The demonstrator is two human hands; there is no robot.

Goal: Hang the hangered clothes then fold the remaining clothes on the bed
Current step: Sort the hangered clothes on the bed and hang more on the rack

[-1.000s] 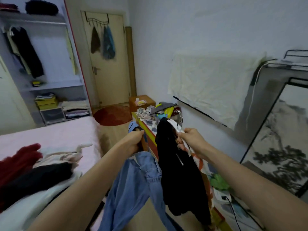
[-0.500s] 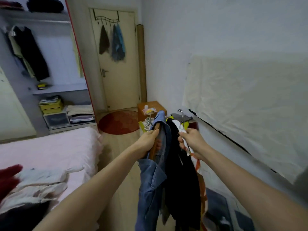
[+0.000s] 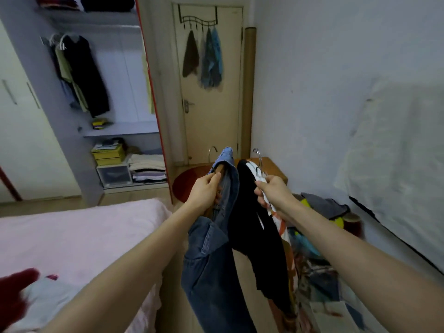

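Denim garment [image 3: 216,248]: left hand [image 3: 204,191] is gripping its hanger, carrying it unhung.
Black garment [image 3: 254,236]: right hand [image 3: 274,192] is clutching its hanger.
Bed [image 3: 79,234]: clothes [image 3: 28,296] are waiting unfolded.
Wardrobe rail [image 3: 96,26]: ahead, some garments hanging.

Ahead of you stands a closed beige door [image 3: 211,111] with a hook rack [image 3: 198,19] on top, cloths hanging from it. A round red rug [image 3: 189,182] lies on the floor before it, near yellow boxes [image 3: 109,155].
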